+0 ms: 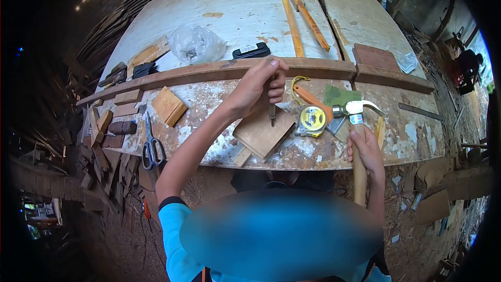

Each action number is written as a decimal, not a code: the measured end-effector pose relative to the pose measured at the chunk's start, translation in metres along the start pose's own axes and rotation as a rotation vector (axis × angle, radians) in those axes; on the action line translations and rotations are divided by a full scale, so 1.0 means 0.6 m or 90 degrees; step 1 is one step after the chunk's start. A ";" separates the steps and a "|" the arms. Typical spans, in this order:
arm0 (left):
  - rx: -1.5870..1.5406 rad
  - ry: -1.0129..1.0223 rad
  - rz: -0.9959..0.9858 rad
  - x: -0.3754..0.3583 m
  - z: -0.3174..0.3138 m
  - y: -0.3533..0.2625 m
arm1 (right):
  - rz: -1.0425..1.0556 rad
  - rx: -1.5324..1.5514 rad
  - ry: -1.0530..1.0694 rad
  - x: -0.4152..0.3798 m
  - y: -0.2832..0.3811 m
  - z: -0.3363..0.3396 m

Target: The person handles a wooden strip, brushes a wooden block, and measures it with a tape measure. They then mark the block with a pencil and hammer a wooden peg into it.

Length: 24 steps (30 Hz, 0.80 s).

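Observation:
My left hand [261,84] is closed around the handle of what looks like a chisel [272,110], held upright. Its narrow metal tip meets the top of a flat wooden block [259,137]; the handle is mostly hidden by my fingers. That block lies tilted over a thin wood strip [242,156] at the bench's front edge. In my right hand [367,150] is a claw hammer [359,172], gripped on its wooden shaft below the metal head. Between the hands lie a yellow tape measure [312,120] and an orange-handled tool [311,99].
A long wooden rail [203,75] crosses the bench. Scissors [151,149], a wood block [169,106] and offcuts lie left. Behind the rail are a plastic bag [195,44], a black case [251,50] and wood strips [290,20]. A metal bar [420,111] lies right.

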<state>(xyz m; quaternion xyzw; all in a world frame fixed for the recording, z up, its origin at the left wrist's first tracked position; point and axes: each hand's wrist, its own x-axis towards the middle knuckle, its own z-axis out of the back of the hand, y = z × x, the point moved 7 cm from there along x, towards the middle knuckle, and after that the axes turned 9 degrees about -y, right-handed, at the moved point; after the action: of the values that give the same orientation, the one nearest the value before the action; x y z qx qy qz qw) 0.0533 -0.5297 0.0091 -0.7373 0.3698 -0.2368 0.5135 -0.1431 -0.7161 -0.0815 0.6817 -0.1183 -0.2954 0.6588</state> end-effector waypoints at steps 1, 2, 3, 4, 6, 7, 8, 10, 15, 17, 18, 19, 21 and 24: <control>0.000 -0.005 -0.007 0.002 0.002 0.000 | -0.001 -0.001 0.001 0.000 0.000 -0.001; -0.032 0.022 0.010 0.002 -0.003 0.004 | -0.002 -0.002 0.000 0.000 0.001 -0.001; -0.065 0.048 0.027 0.001 -0.009 0.009 | -0.003 -0.006 -0.001 -0.001 0.002 0.000; -0.098 0.074 0.043 0.001 -0.015 0.012 | -0.006 -0.004 -0.006 -0.001 0.004 0.000; -0.101 0.118 0.043 0.006 -0.030 0.013 | -0.012 0.002 -0.014 -0.003 0.006 -0.002; -0.101 0.139 0.042 0.009 -0.039 0.014 | -0.008 0.001 -0.015 -0.002 0.005 -0.002; -0.106 0.123 0.053 0.013 -0.043 0.017 | -0.005 0.000 -0.015 -0.001 0.002 -0.001; -0.038 0.141 0.060 0.025 -0.043 0.033 | -0.003 -0.002 -0.015 0.000 -0.003 0.002; 0.040 0.137 0.116 0.030 -0.058 0.042 | -0.008 0.001 -0.016 -0.002 0.006 -0.002; 0.026 0.151 0.120 0.033 -0.058 0.043 | -0.008 0.004 -0.014 -0.001 0.004 -0.004; 0.035 0.155 0.116 0.035 -0.058 0.043 | -0.007 0.004 -0.015 -0.002 0.003 -0.002; 0.043 0.160 0.112 0.038 -0.058 0.043 | -0.002 -0.006 -0.017 -0.003 0.004 -0.001; 0.042 0.174 0.123 0.046 -0.051 0.050 | 0.010 -0.026 -0.018 -0.005 0.009 -0.006; 0.097 0.146 0.059 0.054 -0.038 0.049 | 0.015 -0.078 -0.001 -0.010 0.030 -0.010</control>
<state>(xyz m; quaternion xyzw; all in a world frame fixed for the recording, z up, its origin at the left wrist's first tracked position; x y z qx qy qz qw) 0.0478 -0.5742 -0.0113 -0.6463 0.4405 -0.3229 0.5329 -0.1402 -0.7096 -0.0630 0.6385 -0.1085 -0.2944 0.7027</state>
